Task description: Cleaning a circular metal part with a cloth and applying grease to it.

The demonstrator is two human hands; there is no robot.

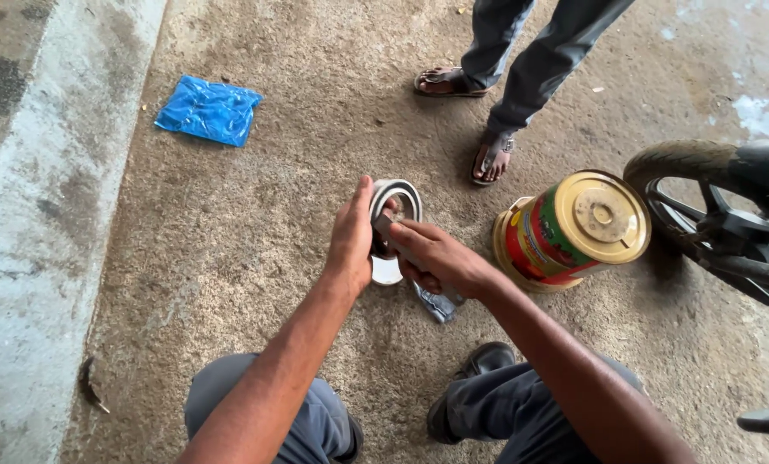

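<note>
I am holding my left hand (352, 234) curled around the edge of a round metal ring (399, 199), fingers pressed together on its rim, just above the gritty concrete floor (255, 223). My right hand (436, 256) is pinching a small dark tool (382, 228) against the ring's inside. Just right of it, a gold-lidded tin (573, 228) with a red and green label is standing. Farther left, a crumpled blue plastic bag (210, 109) is lying; beyond, another person's sandalled feet (492, 157).
</note>
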